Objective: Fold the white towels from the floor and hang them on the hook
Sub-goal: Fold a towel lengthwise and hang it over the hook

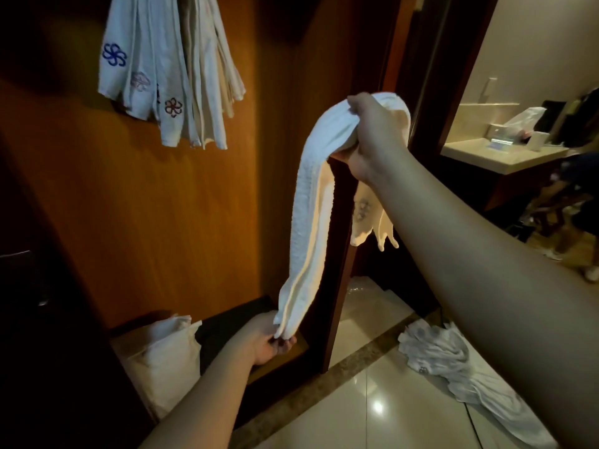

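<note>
White terry, a long folded towel [311, 202] drapes over the raised right hand [372, 137], whose fingers curl round its top; the left hand [269, 338] pinches its bottom end low. Embroidered white towels [168, 69] hang on the orange wooden panel [129, 205]. Crumpled white towels [453, 361] lie on the glossy tiled floor [372, 409].

Folded towel [311, 202] is held high by right hand [372, 137]; its lower end is pinched by left hand [269, 338]. Hung towels [168, 69] are seen on wood panel [129, 205], upper left. Towel pile [453, 361] lies on floor [372, 409]. Pillow [165, 354] is leaned lower left.
</note>
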Motion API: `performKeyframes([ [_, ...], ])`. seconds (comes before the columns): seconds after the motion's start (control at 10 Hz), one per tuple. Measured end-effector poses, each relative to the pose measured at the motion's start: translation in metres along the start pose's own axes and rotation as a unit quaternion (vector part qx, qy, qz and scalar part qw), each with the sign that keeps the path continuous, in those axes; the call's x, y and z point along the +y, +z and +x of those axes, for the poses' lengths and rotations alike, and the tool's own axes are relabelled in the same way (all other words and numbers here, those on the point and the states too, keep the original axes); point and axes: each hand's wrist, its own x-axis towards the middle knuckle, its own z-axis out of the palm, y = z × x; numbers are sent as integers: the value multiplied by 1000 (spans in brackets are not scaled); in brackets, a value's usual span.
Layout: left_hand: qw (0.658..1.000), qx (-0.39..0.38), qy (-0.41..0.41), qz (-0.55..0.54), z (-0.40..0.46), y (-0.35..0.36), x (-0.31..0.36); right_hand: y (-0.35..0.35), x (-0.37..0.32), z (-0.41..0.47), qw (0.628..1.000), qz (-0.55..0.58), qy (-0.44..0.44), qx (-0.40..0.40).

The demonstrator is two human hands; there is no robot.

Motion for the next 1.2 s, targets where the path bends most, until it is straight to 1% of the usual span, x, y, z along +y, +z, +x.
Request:
performKeyframes([
  [0.1,993,79,53,71,-5,15,19,7,-13,5,999,-42,-32,2],
  [0.2,951,222,179,119,-21,21,38,11,-22,14,997,-72,-38,-5],
  [0.3,922,173,336,77,-59,47,58,17,-25,23,993,-105,-49,-16],
  [0.4,911,-18,411,39,-93,99,81,27,-27,29,989,-134,-62,-31],
  [0.5,879,-58,470,63,-102,142,110,41,-35,32,979,-178,-86,-56],
  [0.6,879,-25,470,72,-104,171,140,52,-46,33,976,-183,-88,-77],
  [0.7,889,-3,454,66,-98,187,166,60,-55,36,975,-174,-97,-96],
  [0.8,878,35,475,-43,-87,185,192,61,-63,43,975,-156,-99,-120],
  [0.9,863,110,490,-56,-89,170,213,59,-68,54,974,-155,-96,-136],
  [1.0,841,164,515,-23,-105,146,233,56,-65,73,967,-178,-111,-144],
  [1.1,812,163,554,-80,-128,124,257,59,-57,93,954,-211,-140,-163],
  [1.2,786,183,589,-47,-146,92,288,73,-47,116,935,-254,-164,-187],
])
